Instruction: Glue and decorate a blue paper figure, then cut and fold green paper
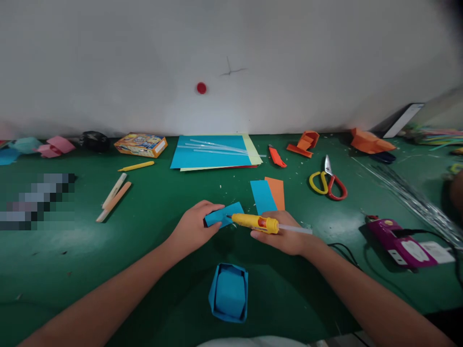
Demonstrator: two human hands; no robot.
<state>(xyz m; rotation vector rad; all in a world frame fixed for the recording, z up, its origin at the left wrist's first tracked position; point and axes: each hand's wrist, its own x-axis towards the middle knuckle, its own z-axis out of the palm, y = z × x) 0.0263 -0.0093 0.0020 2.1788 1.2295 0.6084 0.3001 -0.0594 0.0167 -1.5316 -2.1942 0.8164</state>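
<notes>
Hands (195,221) w/ blue strip (234,210), glue gun (253,222); box (137,145) print blurry, prob. lettering.

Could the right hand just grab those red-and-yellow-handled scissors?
Probably not straight away: the right hand is holding the yellow glue gun, which would likely need setting down first. Otherwise, nothing seems to block the way across the green table to the scissors.

- Bare bench (162,197) opens a lane between two flat sticks (117,196) and the left hand (195,222), reaching toward a paper stack (213,156) at the far edge.
- A blue paper box (230,293) blocks the near-edge middle, between the forearms (123,284).
- Scissors (329,176) and a purple socket box (390,241) obstruct the bench's right side.
</notes>
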